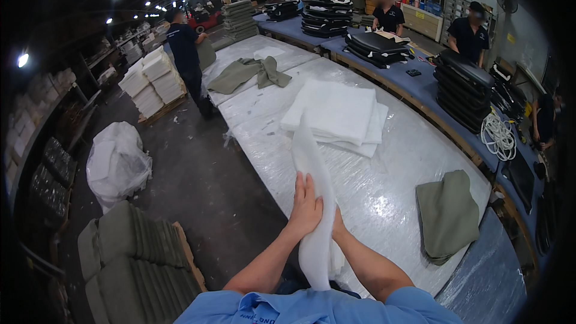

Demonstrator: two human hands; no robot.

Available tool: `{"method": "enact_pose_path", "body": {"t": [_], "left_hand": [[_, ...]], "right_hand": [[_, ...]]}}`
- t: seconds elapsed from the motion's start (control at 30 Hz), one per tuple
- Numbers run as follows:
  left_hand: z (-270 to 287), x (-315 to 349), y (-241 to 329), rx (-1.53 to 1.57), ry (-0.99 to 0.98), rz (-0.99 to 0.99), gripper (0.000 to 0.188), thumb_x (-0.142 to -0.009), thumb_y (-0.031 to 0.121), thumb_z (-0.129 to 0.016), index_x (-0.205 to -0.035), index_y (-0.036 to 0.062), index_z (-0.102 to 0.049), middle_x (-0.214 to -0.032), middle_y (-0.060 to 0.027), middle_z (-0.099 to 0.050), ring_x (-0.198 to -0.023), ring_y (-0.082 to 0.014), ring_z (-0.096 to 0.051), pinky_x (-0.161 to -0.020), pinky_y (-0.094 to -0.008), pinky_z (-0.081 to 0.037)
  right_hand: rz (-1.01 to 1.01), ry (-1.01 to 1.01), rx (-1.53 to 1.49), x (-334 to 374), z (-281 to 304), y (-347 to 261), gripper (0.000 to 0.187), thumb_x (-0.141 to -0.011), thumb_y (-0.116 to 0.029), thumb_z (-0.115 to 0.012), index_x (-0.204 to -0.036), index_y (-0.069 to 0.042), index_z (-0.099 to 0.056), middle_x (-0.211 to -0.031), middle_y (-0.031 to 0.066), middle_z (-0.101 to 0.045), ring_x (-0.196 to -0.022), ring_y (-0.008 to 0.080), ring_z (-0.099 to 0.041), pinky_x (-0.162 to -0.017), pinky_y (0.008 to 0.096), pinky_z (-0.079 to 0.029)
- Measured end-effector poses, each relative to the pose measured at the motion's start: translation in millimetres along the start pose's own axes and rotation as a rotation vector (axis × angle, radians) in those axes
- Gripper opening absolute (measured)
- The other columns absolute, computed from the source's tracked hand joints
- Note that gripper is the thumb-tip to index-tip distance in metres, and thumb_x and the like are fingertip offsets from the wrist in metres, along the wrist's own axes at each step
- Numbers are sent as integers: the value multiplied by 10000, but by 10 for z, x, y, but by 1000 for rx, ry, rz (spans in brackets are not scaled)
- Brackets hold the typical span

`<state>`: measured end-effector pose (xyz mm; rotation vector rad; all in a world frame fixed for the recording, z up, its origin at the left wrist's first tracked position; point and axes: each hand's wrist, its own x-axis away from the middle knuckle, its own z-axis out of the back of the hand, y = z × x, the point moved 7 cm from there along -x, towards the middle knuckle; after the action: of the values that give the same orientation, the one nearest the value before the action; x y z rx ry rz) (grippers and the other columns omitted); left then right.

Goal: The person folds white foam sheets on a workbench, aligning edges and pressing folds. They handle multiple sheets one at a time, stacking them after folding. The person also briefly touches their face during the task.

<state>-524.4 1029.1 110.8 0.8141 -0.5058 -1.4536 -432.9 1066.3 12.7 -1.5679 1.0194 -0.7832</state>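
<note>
A sheet of white padding (314, 171) stands nearly on edge in front of me, a tall curved strip from this angle, its lower end near my shirt. My left hand (306, 207) presses on its left side with the fingers stretched along it. On the other side is my right hand (339, 223), mostly hidden by the sheet, fingers out of sight. Between them the two hands hold the sheet upright. Just beyond its top, a stack of white padding sheets (336, 111) lies on the plastic-covered table (384, 189).
Grey-green fabric pieces (449, 216) lie at the table's right, more cloth (249, 75) at its far end. Stacked grey-green pads (138, 264) stand at lower left, near a plastic-wrapped bundle (118, 162). Black covers (462, 90) are piled on the blue bench, where co-workers stand. Another person (185, 45) stands far left.
</note>
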Motion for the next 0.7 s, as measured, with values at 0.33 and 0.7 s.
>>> {"method": "enact_pose_path", "body": {"t": [0.33,0.7], "left_hand": [[57,6,108,-418,-94,86,790,-991,234,-529,-1590,-83,-123,-1664,-320,-70,-1506,-569,-138,-1235,-608,-174],[-102,-84,231,-269,-129,77,773,-995,224,-548,-1617,-20,-159,-1685,-277,-84,-1538,-507,-127,-1258,-520,-176]], "right_hand": [[-467,46,-457,75,75,-654,623,-1039,-459,-550,-1444,12,-518,-1402,132,-598,-1265,262,-567,-1048,347,-451],[-10,341,478,66,392,-505,364,-1031,-272,-549,-1134,53,-676,-1025,277,-711,-947,385,-695,-854,433,-512]]}}
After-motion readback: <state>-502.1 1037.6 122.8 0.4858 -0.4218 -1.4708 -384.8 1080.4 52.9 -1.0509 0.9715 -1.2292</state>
